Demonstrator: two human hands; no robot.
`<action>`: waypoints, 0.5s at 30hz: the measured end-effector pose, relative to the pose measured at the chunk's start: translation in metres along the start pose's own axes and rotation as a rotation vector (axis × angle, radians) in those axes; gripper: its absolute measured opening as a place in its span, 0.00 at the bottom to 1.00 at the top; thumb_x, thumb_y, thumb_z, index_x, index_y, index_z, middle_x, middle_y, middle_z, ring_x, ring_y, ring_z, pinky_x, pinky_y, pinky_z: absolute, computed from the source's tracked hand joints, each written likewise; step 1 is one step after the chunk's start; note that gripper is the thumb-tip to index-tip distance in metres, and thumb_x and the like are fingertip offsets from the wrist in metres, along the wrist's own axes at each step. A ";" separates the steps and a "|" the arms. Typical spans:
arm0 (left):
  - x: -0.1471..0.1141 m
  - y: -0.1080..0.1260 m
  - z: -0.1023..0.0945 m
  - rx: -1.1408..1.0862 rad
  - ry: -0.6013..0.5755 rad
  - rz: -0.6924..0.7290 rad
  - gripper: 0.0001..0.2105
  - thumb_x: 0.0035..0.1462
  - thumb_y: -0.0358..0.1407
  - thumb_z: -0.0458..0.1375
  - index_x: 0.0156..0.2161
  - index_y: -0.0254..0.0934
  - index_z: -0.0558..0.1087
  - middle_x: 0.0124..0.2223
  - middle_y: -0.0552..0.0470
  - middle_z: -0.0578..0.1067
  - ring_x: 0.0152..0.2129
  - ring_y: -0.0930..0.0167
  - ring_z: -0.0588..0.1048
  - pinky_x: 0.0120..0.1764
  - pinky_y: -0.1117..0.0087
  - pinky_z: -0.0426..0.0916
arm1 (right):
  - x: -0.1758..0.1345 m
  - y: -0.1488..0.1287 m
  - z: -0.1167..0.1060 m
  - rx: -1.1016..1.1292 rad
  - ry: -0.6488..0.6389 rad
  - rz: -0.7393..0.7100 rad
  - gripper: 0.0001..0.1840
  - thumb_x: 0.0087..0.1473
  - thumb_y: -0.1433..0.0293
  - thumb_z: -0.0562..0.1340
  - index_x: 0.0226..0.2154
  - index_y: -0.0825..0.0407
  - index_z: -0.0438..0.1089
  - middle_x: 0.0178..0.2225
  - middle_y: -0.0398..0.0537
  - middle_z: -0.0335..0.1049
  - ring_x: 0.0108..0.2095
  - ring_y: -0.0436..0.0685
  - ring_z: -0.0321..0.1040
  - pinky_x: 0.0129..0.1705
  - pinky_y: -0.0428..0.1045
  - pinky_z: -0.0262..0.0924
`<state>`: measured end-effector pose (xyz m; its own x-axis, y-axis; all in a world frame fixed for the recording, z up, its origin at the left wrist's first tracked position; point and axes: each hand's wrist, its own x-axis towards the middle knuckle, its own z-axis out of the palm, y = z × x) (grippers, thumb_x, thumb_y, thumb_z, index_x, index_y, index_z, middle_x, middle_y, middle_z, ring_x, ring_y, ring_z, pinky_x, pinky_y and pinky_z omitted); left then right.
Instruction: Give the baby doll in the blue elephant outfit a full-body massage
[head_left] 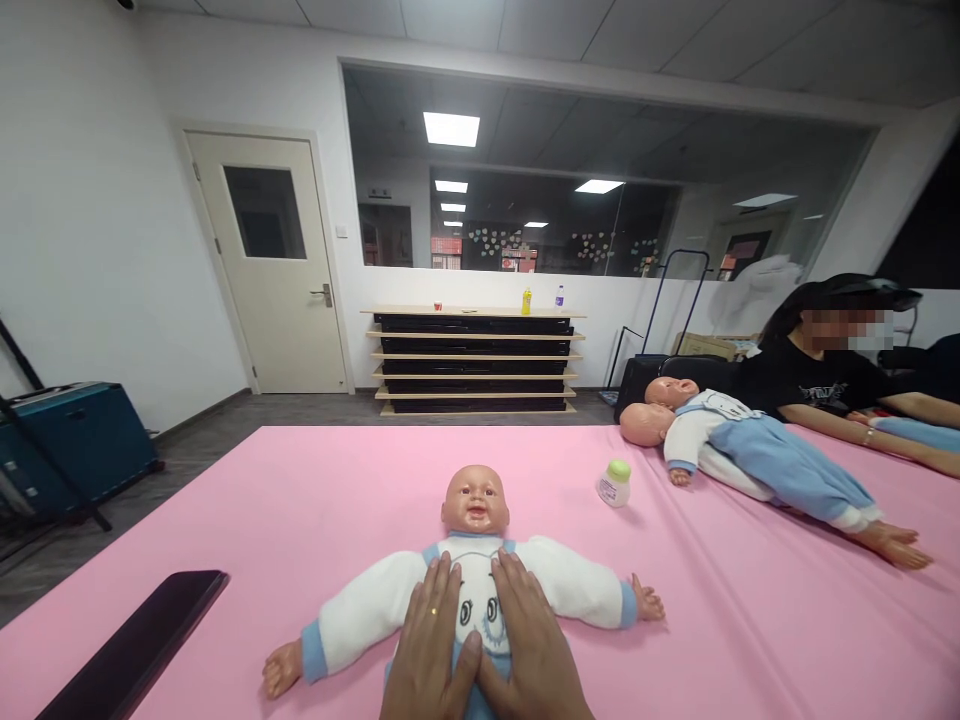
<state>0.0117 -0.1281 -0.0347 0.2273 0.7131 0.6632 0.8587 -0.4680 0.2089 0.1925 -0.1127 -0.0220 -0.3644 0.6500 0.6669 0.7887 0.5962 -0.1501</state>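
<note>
A baby doll (476, 505) lies on its back on the pink table cover (315, 510), head away from me and arms spread to both sides. It wears a white and blue outfit with a cartoon face on the chest. My left hand (431, 640) rests flat on one side of the chest, a ring on one finger. Flat on the other side lies my right hand (532, 640). The fingers of both point toward the doll's head, and the thumbs meet near its belly. The doll's lower body is hidden below the frame edge.
A small white bottle with a green cap (615, 484) stands beyond the doll's arm. At left lies a dark phone-like slab (135, 645). Two more dolls (780, 455) lie at right, near a seated person (817, 370) with an arm on the table.
</note>
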 end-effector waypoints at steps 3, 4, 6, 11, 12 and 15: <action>0.000 0.000 -0.001 0.000 0.005 0.004 0.33 0.67 0.38 0.49 0.72 0.43 0.40 0.70 0.45 0.54 0.66 0.62 0.55 0.65 0.57 0.56 | 0.000 0.000 -0.001 -0.001 0.012 0.003 0.46 0.59 0.60 0.58 0.70 0.57 0.37 0.66 0.60 0.52 0.64 0.71 0.55 0.60 0.64 0.61; 0.001 0.000 -0.001 -0.003 0.007 0.006 0.33 0.67 0.38 0.49 0.72 0.43 0.40 0.70 0.45 0.55 0.66 0.62 0.55 0.64 0.56 0.56 | 0.000 0.000 -0.002 -0.003 0.013 0.004 0.46 0.59 0.60 0.58 0.70 0.57 0.37 0.66 0.60 0.52 0.64 0.71 0.55 0.59 0.65 0.61; 0.001 0.000 -0.002 -0.009 0.007 0.010 0.33 0.67 0.38 0.48 0.72 0.43 0.39 0.70 0.44 0.55 0.66 0.62 0.55 0.64 0.56 0.57 | 0.000 -0.001 -0.003 -0.012 0.014 -0.002 0.46 0.58 0.60 0.58 0.70 0.57 0.37 0.66 0.60 0.53 0.64 0.71 0.56 0.59 0.65 0.62; 0.001 -0.001 -0.001 -0.013 0.004 0.009 0.33 0.67 0.39 0.48 0.71 0.43 0.40 0.70 0.44 0.55 0.66 0.61 0.56 0.62 0.54 0.60 | 0.001 -0.001 -0.002 -0.019 0.031 -0.011 0.47 0.58 0.61 0.58 0.70 0.57 0.36 0.66 0.60 0.53 0.64 0.71 0.56 0.58 0.65 0.63; 0.001 -0.001 -0.001 -0.015 0.007 0.010 0.33 0.67 0.39 0.48 0.71 0.43 0.40 0.69 0.44 0.56 0.66 0.61 0.56 0.62 0.54 0.60 | 0.001 -0.001 -0.001 -0.012 0.033 -0.007 0.46 0.58 0.61 0.58 0.70 0.57 0.37 0.66 0.60 0.53 0.64 0.71 0.56 0.58 0.64 0.63; 0.001 -0.003 0.000 -0.030 0.014 0.011 0.32 0.67 0.40 0.48 0.71 0.44 0.41 0.69 0.44 0.56 0.65 0.61 0.57 0.62 0.55 0.60 | 0.000 0.000 0.001 0.010 0.039 -0.002 0.46 0.58 0.60 0.58 0.70 0.56 0.38 0.66 0.59 0.53 0.64 0.71 0.56 0.59 0.64 0.63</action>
<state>0.0098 -0.1263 -0.0350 0.2299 0.7007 0.6754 0.8421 -0.4911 0.2229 0.1922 -0.1124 -0.0225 -0.3458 0.6302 0.6952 0.7828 0.6022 -0.1566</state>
